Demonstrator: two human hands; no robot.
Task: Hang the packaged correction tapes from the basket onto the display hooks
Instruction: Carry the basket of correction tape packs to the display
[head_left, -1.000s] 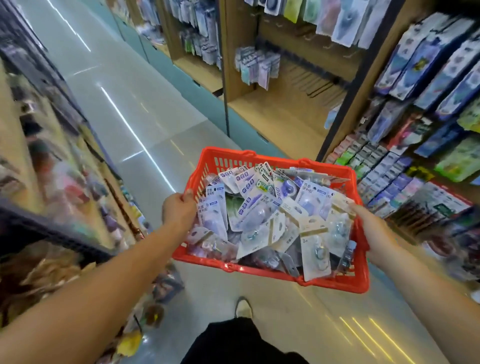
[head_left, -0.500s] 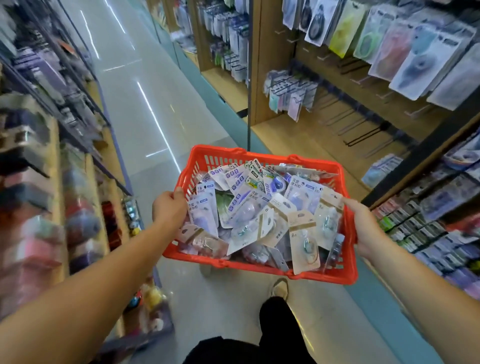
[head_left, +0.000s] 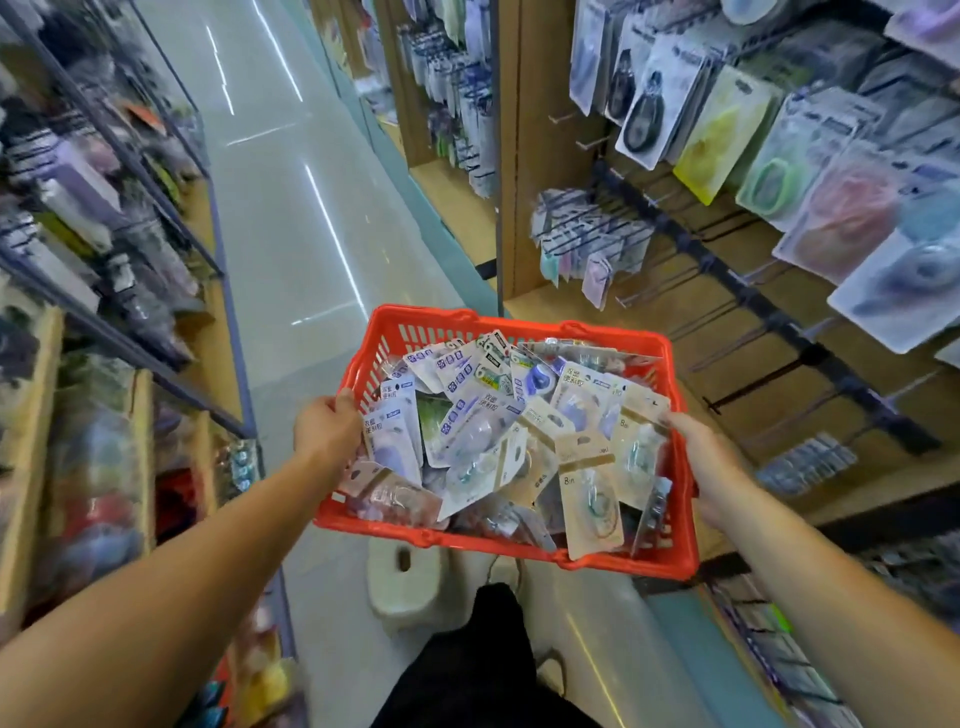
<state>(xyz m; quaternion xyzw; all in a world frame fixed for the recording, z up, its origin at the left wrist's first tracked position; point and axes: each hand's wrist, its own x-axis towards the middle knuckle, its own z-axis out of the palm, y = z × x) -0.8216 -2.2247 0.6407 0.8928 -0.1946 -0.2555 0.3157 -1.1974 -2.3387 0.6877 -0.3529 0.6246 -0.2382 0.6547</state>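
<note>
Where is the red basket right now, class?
Centre of the head view: the red basket is held between the left hand and right hand, left of the display hooks.

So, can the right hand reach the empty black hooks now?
Probably not yet: the right hand grips the basket rim, so it is busy. Nothing stands between it and the empty hooks once it lets go.

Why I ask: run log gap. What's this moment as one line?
phase: carrying, none hung | left hand: grips basket left rim | right hand: grips right rim | correction tapes: in basket
</note>
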